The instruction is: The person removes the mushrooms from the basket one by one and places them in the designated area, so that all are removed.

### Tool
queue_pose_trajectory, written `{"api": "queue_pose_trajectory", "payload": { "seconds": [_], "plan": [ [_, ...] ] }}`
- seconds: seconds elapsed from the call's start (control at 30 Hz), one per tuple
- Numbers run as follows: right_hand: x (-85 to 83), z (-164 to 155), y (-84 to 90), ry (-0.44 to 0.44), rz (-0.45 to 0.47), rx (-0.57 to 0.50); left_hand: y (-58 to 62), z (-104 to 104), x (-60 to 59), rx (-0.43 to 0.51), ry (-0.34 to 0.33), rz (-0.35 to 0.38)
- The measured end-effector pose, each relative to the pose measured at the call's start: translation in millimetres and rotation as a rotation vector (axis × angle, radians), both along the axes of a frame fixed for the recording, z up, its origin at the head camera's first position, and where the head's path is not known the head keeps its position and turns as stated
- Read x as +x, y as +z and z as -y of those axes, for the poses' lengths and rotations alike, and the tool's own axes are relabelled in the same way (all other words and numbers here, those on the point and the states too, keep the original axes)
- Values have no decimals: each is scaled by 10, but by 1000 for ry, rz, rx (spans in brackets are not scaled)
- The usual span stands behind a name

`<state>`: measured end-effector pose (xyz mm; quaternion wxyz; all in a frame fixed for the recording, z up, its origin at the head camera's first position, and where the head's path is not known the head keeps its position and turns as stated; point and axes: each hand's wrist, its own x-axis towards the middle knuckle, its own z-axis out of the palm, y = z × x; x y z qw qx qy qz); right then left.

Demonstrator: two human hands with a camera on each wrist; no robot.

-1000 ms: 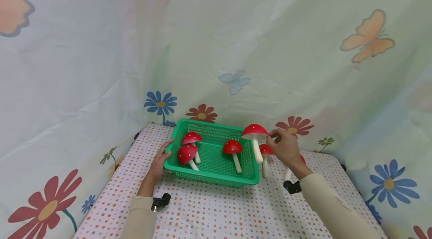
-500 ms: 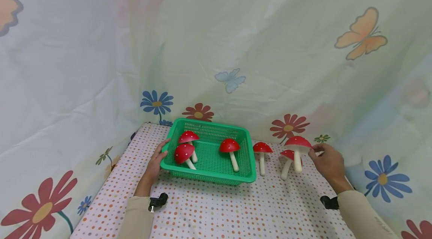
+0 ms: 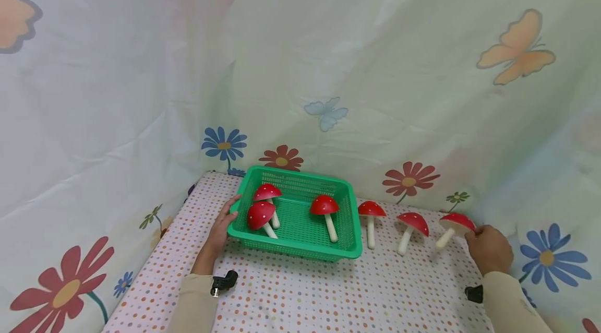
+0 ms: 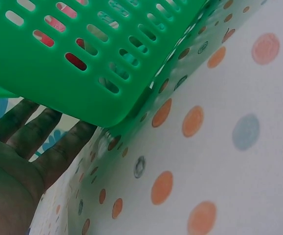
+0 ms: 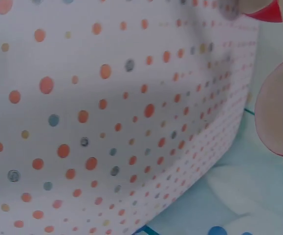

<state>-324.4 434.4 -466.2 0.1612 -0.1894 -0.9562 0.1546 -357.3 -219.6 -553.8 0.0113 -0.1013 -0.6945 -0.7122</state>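
My right hand (image 3: 490, 250), at the table's far right, pinches the cap edge of a red-capped, white-stemmed toy mushroom (image 3: 457, 221). Its stem slants down to the left, low over the cloth. In the right wrist view the pale underside of this mushroom (image 5: 280, 112) shows at the right edge. My left hand (image 3: 219, 231) touches the left end of a green plastic basket (image 3: 291, 250), fingers stretched out. From the left wrist, those fingers (image 4: 65, 152) lie against the basket's end wall (image 4: 53, 73). The basket holds a mushroom (image 3: 324, 205) at right and two overlapping ones (image 3: 260, 215) at left.
Two more mushrooms lie right of the basket, one close beside it (image 3: 372, 209) and another farther right (image 3: 413, 222). A dotted cloth covers the table (image 3: 328, 296). A printed curtain (image 3: 357, 61) hangs behind and along both sides.
My right hand has carried its mushroom from above the basket's right end to the far right and lowered it towards the table. The left hand has stayed at the basket.
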Motion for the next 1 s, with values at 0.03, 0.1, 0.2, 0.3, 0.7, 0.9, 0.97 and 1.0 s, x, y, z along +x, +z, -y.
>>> {"api": "queue_pose_trajectory", "payload": {
  "seconds": [0.03, 0.1, 0.2, 0.3, 0.7, 0.9, 0.97, 1.0],
  "plan": [
    [-2, -25, -33, 3, 8, 6, 12, -4, 1, 3, -8, 8],
    [-19, -46, -89, 2, 25, 12, 16, -8, -5, 7, -15, 11],
    [-56, -46, -183, -2, 49, 8, 3, -13, -24, 8, -8, 24],
    [-100, -38, -276, -12, 74, 8, -70, -15, -59, 2, 13, 12],
    [-109, 67, -400, -37, 104, 8, -79, 0, -49, -3, 21, 20],
    [-93, 128, -415, -58, 170, 12, -81, -4, -54, -5, 20, 21],
    [-92, 143, -429, -54, 187, 35, -66, -1, -48, -9, 18, 28],
    [-86, 151, -430, -50, 191, 38, -49, 0, -41, -11, 16, 32]
  ]
}}
